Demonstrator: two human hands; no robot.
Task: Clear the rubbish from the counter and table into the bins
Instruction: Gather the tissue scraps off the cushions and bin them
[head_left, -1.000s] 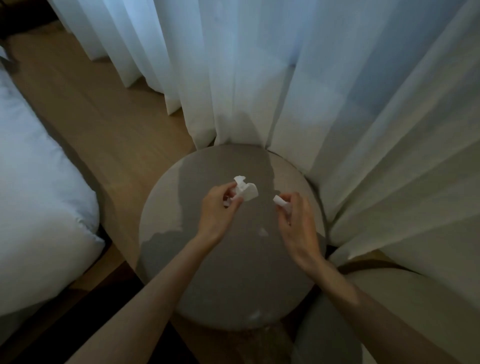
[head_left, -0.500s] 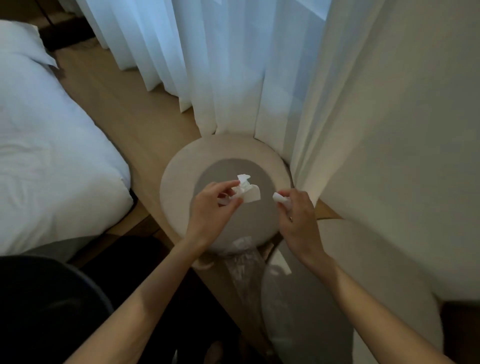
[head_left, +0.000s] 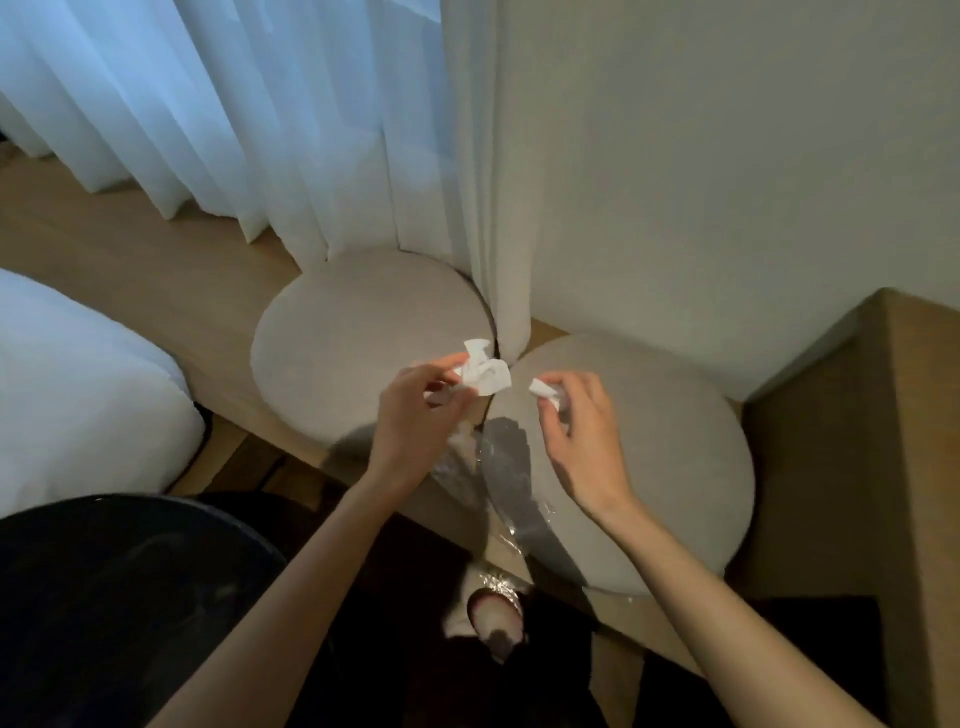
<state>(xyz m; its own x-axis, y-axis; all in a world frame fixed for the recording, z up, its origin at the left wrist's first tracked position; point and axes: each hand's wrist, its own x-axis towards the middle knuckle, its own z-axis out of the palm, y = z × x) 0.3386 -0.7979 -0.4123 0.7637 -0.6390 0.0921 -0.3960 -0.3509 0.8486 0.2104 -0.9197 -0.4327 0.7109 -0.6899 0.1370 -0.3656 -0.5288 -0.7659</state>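
sheer white curtains (head_left: 260, 130) hang in soft folds next to a plain pale wall (head_left: 727, 156), above a wooden floor (head_left: 130, 249). two round, flat-topped stools in nubbly beige fabric stand side by side, their edges meeting. over the right edge of the left stool (head_left: 337, 338), the left hand (head_left: 415, 421) pinches a crumpled white tissue (head_left: 483, 371) between thumb and fingertips. the paper is thin and creased, twisted into a loose bunch with ragged corners. just right of that stool, above the right stool (head_left: 675, 457), the right hand (head_left: 582, 436) pinches a smaller white paper scrap (head_left: 541, 388) with its fingers curled round it. the two pieces are near each other but apart. below the left stool's lower right edge hangs glossy, crinkled clear plastic (head_left: 462, 467). left of the stool lies a bed (head_left: 78, 389) with smooth white bedding. lower left of the stool sits a dark round bin (head_left: 130, 597). far right of the stool stands a wooden cabinet (head_left: 914, 441).
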